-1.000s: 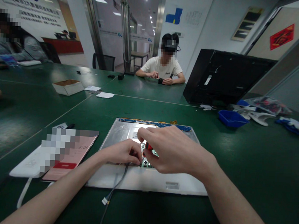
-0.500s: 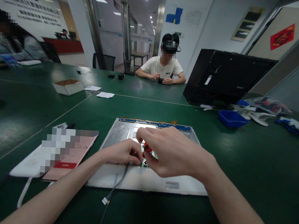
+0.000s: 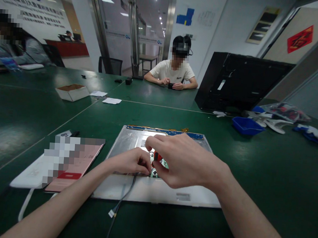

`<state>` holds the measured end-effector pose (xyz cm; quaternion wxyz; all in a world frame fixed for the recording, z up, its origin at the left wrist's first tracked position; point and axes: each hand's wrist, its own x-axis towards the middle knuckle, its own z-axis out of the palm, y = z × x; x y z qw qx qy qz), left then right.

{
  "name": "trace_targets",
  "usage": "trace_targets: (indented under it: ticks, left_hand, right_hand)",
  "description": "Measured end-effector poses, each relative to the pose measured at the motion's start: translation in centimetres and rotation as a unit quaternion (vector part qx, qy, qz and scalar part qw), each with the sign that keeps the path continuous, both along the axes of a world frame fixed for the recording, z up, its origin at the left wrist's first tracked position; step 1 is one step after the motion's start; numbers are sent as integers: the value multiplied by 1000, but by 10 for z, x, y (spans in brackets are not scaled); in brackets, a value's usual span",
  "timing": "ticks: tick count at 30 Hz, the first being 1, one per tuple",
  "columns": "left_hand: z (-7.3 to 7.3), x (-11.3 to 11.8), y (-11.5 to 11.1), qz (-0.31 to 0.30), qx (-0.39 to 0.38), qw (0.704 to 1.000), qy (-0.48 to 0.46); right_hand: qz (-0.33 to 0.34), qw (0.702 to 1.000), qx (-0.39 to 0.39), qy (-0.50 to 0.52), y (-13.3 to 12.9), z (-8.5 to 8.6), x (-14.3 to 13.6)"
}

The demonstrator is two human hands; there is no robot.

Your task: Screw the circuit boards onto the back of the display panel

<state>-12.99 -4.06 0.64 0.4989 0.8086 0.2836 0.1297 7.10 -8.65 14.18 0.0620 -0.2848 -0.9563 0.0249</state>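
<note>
Display panel [image 3: 160,191], lying flat on the tabletop [image 3: 261,200] at centre, straight ahead, and both hands are in over its green circuit board [image 3: 155,173]! The right hand [image 3: 185,162], at one o'clock, grasps a red-and-black tool [image 3: 157,157]; the left hand [image 3: 131,161] pinches in at nine o'clock, though whether anything sits between those fingertips, I cannot tell. Here's the danger: a slanting tool could skid and scratch the board, or nick the left fingertips right beside it. And watch that dark cable [image 3: 130,192] trailing towards seven o'clock; a forearm snagging it could strain its connection.
</note>
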Motion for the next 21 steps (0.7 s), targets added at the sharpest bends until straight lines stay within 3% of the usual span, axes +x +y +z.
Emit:
trace_targets:
  ticks: [11, 21]
  left_hand:
    - [0, 0, 0, 17, -2, 1000, 11]
    - [3, 0, -1, 8, 10, 1000, 2]
  right_hand:
    - [-43, 999, 17, -20, 2, -2, -2]
    - [10, 1000, -3, 5, -2, 0, 1]
